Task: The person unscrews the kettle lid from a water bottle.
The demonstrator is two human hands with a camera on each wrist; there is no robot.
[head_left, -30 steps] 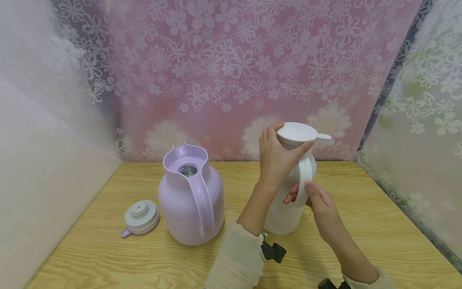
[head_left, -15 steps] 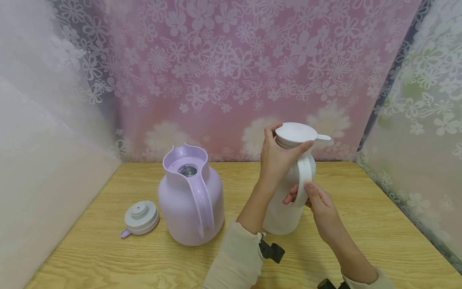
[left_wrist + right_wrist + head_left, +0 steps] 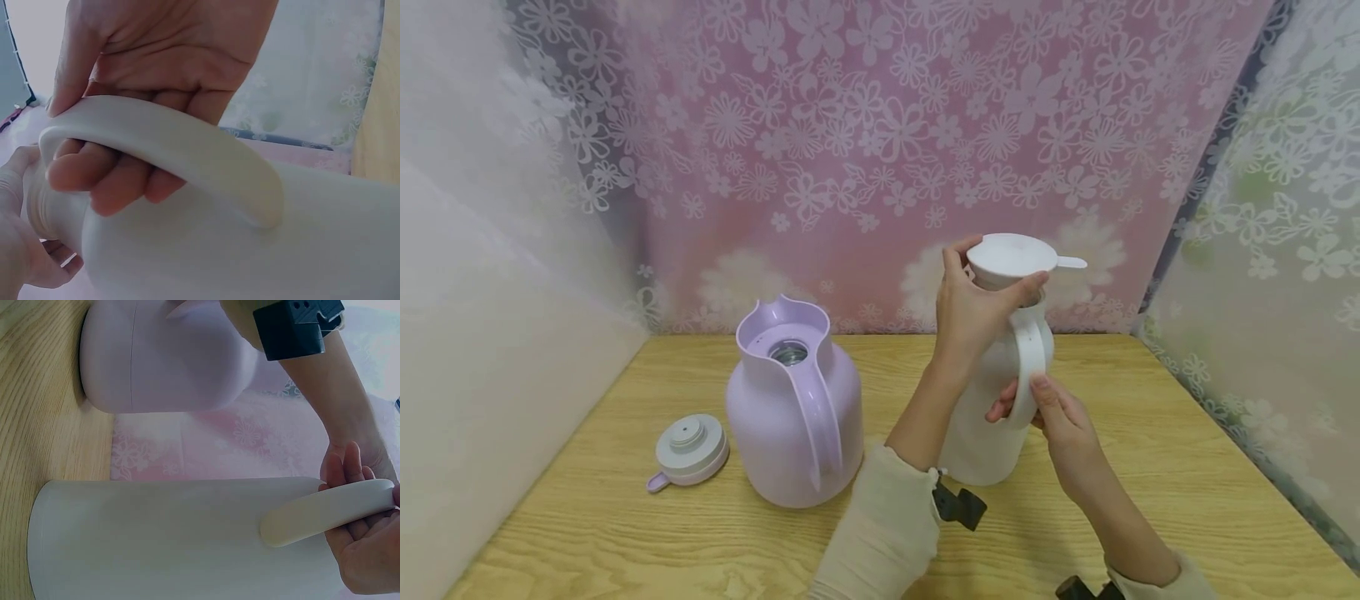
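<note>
A white vacuum jug (image 3: 981,446) stands on the right half of the table. My left hand (image 3: 966,312) grips its white lid (image 3: 1013,254) from the left, thumb on the near side and fingers round the far side. The lid sits raised at the jug's mouth, its tab pointing right. Lower down, my right hand (image 3: 1070,429) holds the jug's handle (image 3: 1032,358). In the left wrist view the right hand's fingers (image 3: 122,181) pass through the handle (image 3: 181,137), with the thumb on top. The right wrist view shows the jug's side (image 3: 156,544), sideways.
To the left stands a lilac vacuum jug (image 3: 797,425) without a lid, its round opening showing. A grey and lilac lid (image 3: 691,450) lies stopper-up beside it on the wooden table (image 3: 625,550). Flowered curtains (image 3: 850,167) hang behind and at both sides.
My left hand has lifted the white lid a little way up from the jug's neck. The right hand keeps hold of the handle, and the jug stays standing.
</note>
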